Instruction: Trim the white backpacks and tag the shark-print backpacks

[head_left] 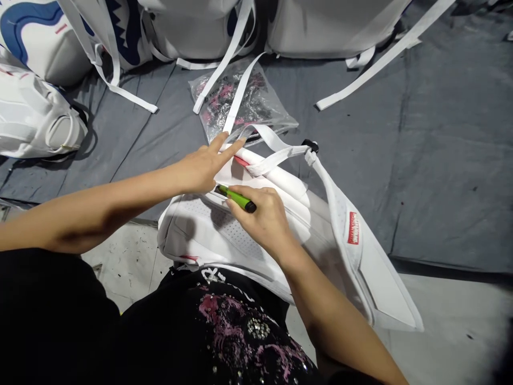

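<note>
A white backpack (236, 224) lies across my lap and the table's near edge, with its shoulder strap (340, 214) trailing to the right. My left hand (204, 166) rests on the upper edge of the bag, two fingers stretched out and spread; its thumb side is partly hidden. In my right hand (262, 214) is a green utility knife (239, 199) with black ends, pinched between thumb and fingers. Its dark tip points left and meets the bag's seam close below my left hand. Whether a blade is out I cannot tell.
Several white backpacks (192, 32) stand along the back of the grey-covered table (452, 160), their webbing straps hanging forward. A clear plastic bag (260, 101) with dark and pink print lies just beyond my hands. Another white bag (36, 117) is at the left.
</note>
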Demonstrator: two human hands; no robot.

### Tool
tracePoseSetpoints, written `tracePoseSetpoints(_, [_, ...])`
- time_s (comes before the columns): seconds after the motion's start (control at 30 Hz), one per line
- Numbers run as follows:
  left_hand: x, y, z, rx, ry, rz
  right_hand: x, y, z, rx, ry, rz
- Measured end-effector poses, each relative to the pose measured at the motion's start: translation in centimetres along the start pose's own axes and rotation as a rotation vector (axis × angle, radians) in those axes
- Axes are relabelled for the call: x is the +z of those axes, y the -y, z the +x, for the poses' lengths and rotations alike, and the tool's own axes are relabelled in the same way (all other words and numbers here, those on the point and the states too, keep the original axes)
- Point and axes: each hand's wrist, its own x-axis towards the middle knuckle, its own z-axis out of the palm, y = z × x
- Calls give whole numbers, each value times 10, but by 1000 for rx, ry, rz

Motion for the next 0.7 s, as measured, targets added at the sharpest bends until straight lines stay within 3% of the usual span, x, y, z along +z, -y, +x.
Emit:
tracePoseSetpoints(0.17, [4, 1, 2, 8, -13, -13, 9, 11, 2, 63, -58, -106])
tracePoseSetpoints(0.7, [8, 4, 1, 49, -40, -79, 16, 20, 2, 108, -111, -127])
